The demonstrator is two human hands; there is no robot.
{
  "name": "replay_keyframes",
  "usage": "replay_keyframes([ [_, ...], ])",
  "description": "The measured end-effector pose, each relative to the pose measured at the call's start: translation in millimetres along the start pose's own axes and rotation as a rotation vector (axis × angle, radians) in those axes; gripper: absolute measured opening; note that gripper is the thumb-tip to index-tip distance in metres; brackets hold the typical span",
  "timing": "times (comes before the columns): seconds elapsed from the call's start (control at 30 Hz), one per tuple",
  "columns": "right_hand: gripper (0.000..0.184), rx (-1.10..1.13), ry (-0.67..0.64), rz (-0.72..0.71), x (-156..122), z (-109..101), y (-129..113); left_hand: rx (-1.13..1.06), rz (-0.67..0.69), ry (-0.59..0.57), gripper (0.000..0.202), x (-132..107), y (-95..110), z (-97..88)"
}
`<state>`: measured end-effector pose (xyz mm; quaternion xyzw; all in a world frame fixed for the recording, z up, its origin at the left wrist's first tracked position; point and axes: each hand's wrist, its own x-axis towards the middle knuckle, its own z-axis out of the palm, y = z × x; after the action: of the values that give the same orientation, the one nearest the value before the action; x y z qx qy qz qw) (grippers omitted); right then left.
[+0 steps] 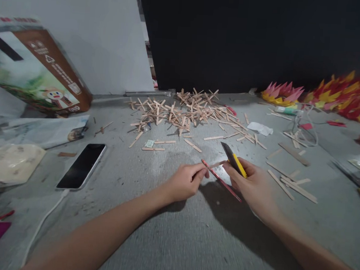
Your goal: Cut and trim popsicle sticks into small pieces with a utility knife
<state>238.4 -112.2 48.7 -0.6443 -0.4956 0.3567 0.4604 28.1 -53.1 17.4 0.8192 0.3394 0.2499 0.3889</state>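
A thin wooden stick (216, 165) spans the gap between the two hands, above the middle of the surface (160, 240). The left hand (192, 180) is closed in a pinch at the stick's left end, where a slender red rod (225, 185) crosses it; whether the fingers grip the rod as well is hard to tell at this blur. The right hand (250, 183) is gripping a yellow-and-black cutter (236, 163), its fingertips at the stick's other end. Progress, as judged from the layout: many sticks already stand joined as crossed pieces in a heap (184, 112) beyond the hands, while single flat sticks (298, 188) lie loose at right, apparently not yet worked; the held one seems midway. Containers: at far left, a brown printed package (61, 73), contents hidden; nearer, a clear plastic bag (11, 166) enclosing pale material. Periphery: a phone (82, 165) with white cable (42, 228) at left; a crumpled white scrap (259, 128) to the right of the heap; and, at the far right, red and yellow paper points (346, 97) beside a pink-and-yellow cluster (283, 95).
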Motion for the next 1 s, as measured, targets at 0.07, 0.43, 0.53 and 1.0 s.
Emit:
replay_keyframes([
  [0.07, 0.042, 0.008, 0.011, -0.023, 1, -1, 1, -0.028, -0.011, -0.005, 0.036, 0, 0, -1.0],
  [0.43, 0.039, -0.13, -0.068, -0.086, 1, 4, 6, -0.562, -0.187, 0.223, 0.044, 12, -12, 6.1],
  [0.53, 0.042, -0.169, -0.086, -0.096, -2, 9, 11, -0.7, -0.215, 0.241, 0.046, 13, -8, 8.8],
  [1.0, 0.036, -0.368, -0.187, -0.401, 7, -10, 32, -0.887, -0.182, 0.101, 0.045, 11, -7, 15.2],
])
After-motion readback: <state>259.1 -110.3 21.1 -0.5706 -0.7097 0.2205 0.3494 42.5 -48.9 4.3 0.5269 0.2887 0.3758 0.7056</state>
